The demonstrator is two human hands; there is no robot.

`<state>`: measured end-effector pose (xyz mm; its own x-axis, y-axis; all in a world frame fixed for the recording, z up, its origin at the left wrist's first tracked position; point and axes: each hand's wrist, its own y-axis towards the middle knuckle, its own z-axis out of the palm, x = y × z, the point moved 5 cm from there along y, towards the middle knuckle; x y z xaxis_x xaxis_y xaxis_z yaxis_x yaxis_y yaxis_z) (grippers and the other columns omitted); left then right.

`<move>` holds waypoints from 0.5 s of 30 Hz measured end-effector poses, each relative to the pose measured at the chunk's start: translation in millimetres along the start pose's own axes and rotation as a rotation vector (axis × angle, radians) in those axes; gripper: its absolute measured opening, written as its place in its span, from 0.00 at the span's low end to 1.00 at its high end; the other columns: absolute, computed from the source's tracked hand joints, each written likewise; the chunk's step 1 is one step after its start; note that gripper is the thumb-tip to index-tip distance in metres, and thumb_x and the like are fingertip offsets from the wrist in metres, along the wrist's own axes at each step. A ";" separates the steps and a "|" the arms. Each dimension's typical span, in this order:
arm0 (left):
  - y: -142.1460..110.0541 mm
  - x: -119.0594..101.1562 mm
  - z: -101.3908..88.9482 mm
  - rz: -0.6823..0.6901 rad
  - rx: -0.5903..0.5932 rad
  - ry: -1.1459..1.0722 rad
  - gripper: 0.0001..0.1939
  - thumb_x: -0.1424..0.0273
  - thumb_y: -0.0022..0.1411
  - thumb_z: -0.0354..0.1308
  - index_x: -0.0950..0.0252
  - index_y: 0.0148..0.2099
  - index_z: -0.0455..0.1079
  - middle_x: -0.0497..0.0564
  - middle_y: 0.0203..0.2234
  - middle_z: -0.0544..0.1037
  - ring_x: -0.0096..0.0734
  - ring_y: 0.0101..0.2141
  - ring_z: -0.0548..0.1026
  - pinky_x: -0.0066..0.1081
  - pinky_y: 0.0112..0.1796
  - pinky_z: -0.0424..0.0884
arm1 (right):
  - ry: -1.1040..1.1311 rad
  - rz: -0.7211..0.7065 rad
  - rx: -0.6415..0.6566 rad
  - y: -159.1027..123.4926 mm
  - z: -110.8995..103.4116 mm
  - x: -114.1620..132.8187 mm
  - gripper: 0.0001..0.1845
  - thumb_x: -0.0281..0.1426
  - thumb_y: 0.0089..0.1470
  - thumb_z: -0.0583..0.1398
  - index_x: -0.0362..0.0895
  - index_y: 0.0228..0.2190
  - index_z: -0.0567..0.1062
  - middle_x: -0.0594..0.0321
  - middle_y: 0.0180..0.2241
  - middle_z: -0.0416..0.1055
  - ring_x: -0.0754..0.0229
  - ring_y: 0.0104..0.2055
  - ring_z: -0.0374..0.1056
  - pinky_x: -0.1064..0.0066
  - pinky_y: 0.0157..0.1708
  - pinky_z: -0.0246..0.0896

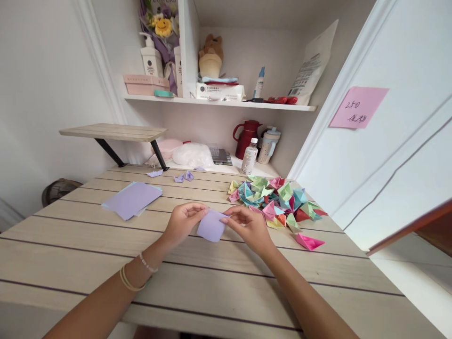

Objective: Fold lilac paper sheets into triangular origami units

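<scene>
A small piece of purple paper (212, 227) is held up between my hands, just above the slatted table. My left hand (185, 221) pinches its upper left edge between thumb and fingers. At the upper right edge, my right hand (249, 226) pinches the same paper. A stack of purple sheets (132, 198), with light blue-green edges showing beneath, lies to the left. Beyond my hands sit small folded purple paper pieces (183, 177). To the right is a heap of colourful folded paper boats (268, 200), with one pink paper boat (309, 242) nearer to me.
A small raised wooden shelf (113, 132) on black legs stands at the back left. Along the back are a clear plastic bottle (249, 157), a red jug (248, 136) and a light blue cup (269, 146). A pink note (359, 107) is stuck on the right wall.
</scene>
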<state>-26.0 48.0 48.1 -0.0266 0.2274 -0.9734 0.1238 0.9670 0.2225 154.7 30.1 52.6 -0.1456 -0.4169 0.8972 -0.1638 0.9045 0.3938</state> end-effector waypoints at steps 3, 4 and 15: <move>-0.1 -1.9 -1.1 0.014 0.002 0.029 0.10 0.66 0.47 0.61 0.67 0.31 0.73 0.52 0.27 0.78 0.31 0.28 0.74 0.26 0.29 0.69 | -0.089 -0.034 0.096 1.0 0.1 6.4 0.11 0.38 0.44 0.62 0.44 0.29 0.74 0.59 0.30 0.74 0.58 0.31 0.69 0.67 0.31 0.65; -0.4 -2.7 -1.2 0.017 0.003 0.042 0.10 0.66 0.47 0.61 0.67 0.31 0.73 0.52 0.27 0.78 0.32 0.28 0.74 0.26 0.28 0.69 | -0.117 -0.045 0.140 1.2 0.8 8.6 0.11 0.38 0.44 0.62 0.45 0.30 0.74 0.60 0.30 0.74 0.58 0.31 0.69 0.67 0.31 0.65; 3.9 -1.8 -5.9 0.018 0.015 0.036 0.11 0.67 0.46 0.62 0.67 0.32 0.73 0.52 0.28 0.78 0.32 0.30 0.75 0.28 0.32 0.70 | 0.078 0.064 0.147 -0.9 6.9 -2.0 0.13 0.39 0.43 0.62 0.44 0.31 0.72 0.62 0.28 0.73 0.60 0.31 0.69 0.70 0.30 0.63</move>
<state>-31.3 52.0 51.0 -0.0599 0.2493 -0.9666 0.1391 0.9609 0.2393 148.4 29.5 49.1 -0.0850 -0.3458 0.9344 -0.2981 0.9037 0.3073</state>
